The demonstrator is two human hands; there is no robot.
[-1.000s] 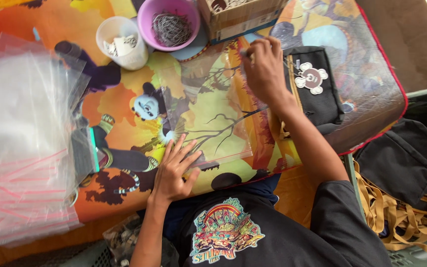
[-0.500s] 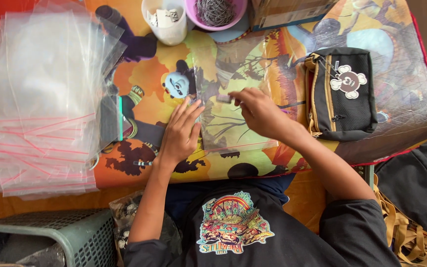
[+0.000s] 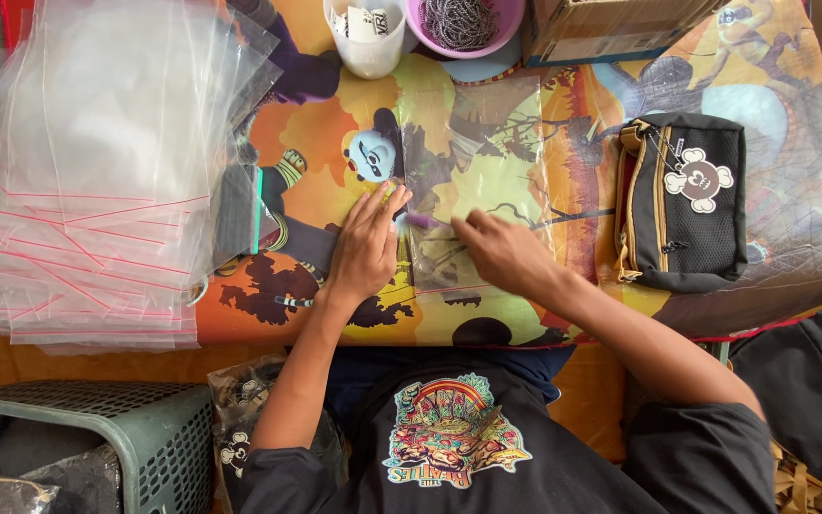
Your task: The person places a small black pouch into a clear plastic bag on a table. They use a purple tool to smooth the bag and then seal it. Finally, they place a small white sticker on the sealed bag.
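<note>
Right hand (image 3: 501, 252) is pinching a small purple piece (image 3: 422, 221) pointing leftward; left hand (image 3: 365, 249) is lying open, flat just beside it, on the clear zip bag (image 3: 487, 152).

A: Bag (image 3: 473, 181) under the hands: clear glossy plastic film, same as the stack (image 3: 97, 171) on the left.
B: Table (image 3: 792, 257) cover: printed glossy sheet. Pouch (image 3: 682, 205) on the right: matt black mesh cloth. Cup (image 3: 365, 38) at the far edge: smooth white plastic.
</note>
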